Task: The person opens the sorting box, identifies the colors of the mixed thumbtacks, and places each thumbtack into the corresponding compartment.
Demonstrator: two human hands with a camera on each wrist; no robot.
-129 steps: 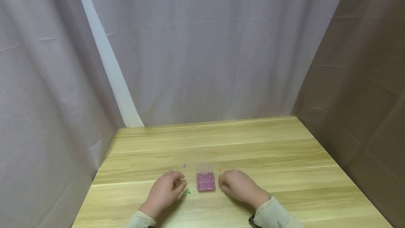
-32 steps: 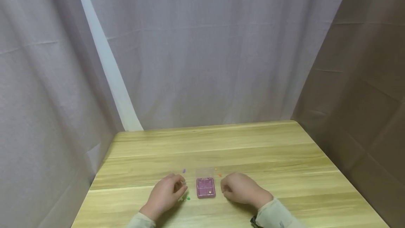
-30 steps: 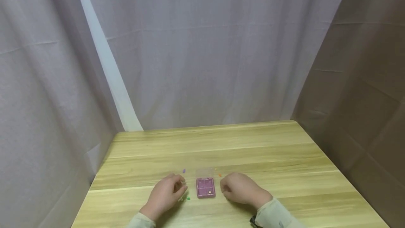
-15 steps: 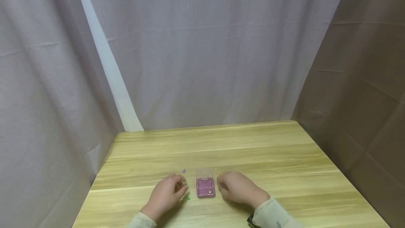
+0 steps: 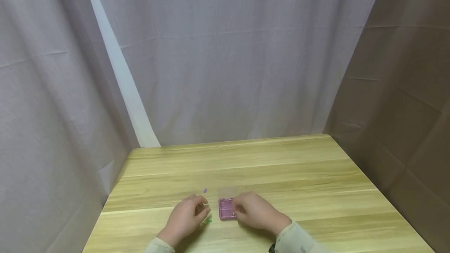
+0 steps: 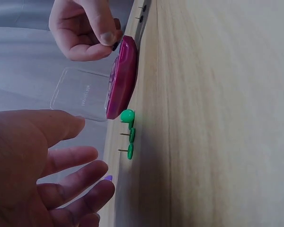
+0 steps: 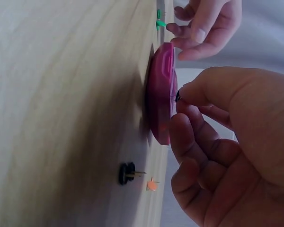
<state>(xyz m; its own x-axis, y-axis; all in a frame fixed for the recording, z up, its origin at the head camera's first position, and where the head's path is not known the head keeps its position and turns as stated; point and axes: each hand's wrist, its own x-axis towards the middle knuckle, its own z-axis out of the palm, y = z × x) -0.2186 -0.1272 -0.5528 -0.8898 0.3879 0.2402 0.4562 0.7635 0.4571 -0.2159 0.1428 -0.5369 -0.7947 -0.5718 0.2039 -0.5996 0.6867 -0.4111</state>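
Note:
My right hand [image 5: 254, 211] pinches a black thumbtack [image 7: 178, 96] between thumb and forefinger, close over the right side of a pink compartment box [image 5: 225, 209]. The box lies on the table with its clear lid [image 6: 80, 93] swung back. A small gold-coloured spot shows in its near right compartment, partly covered by my fingers. To the left of the box, my left hand [image 5: 185, 218] hovers with relaxed fingers and nothing in it. Several green thumbtacks [image 6: 130, 135] lie by that hand, some with points up.
More black thumbtacks [image 7: 126, 173] and an orange one [image 7: 152, 184] lie right of the box, hidden behind my right hand in the head view. A purple thumbtack [image 5: 205, 190] lies beyond my left hand. Grey curtains [image 5: 225, 69] surround the wooden table [image 5: 281, 163].
My right hand has moved left from beside the box to over its right part. The gold-coloured spot appeared in the box between the first and second frames. My left hand has hardly moved.

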